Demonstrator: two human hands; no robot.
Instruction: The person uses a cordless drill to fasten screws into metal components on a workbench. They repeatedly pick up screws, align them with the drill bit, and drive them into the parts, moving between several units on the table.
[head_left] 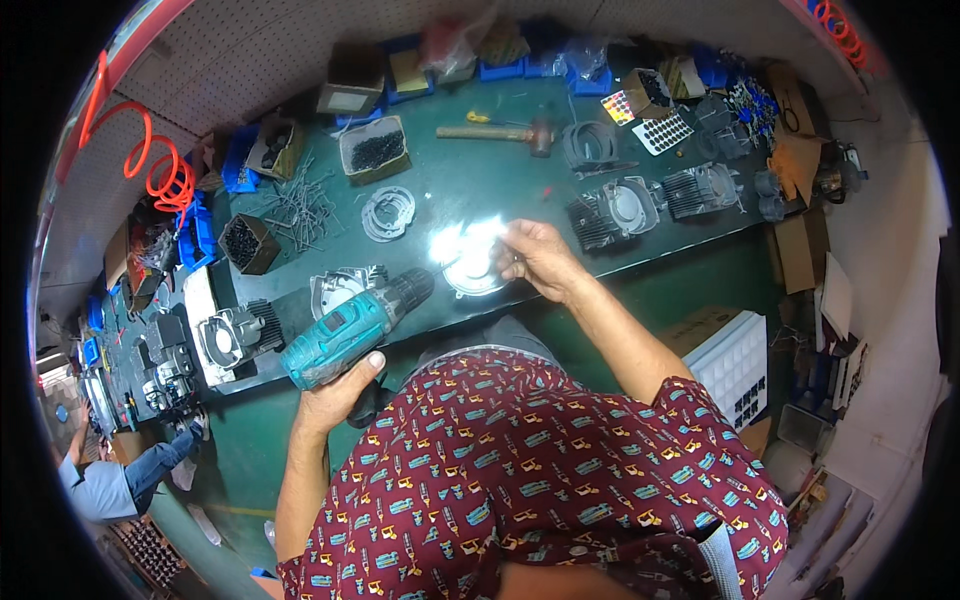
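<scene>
A teal and black cordless drill (350, 330) is gripped in my left hand (338, 392), its chuck pointing up and right. Bright glare falls on a round metal plate (474, 276) at the bench's front edge, just beyond the chuck. The fingers of my right hand (538, 256) are closed at the plate's right edge; the glare partly hides the contact. Under the drill's far side lies a grey metal housing (345, 288), partly covered by it. A stack of ring-shaped metal plates (388, 214) rests farther back.
A hammer (505, 134) lies at the back of the green bench (460, 170). Boxes of small dark parts (375, 152) and loose rods (300, 212) sit left. Finned housings (612, 212) stand right, another (238, 338) left. A coiled red hose (165, 180) hangs left. Another person (120, 480) is at far left.
</scene>
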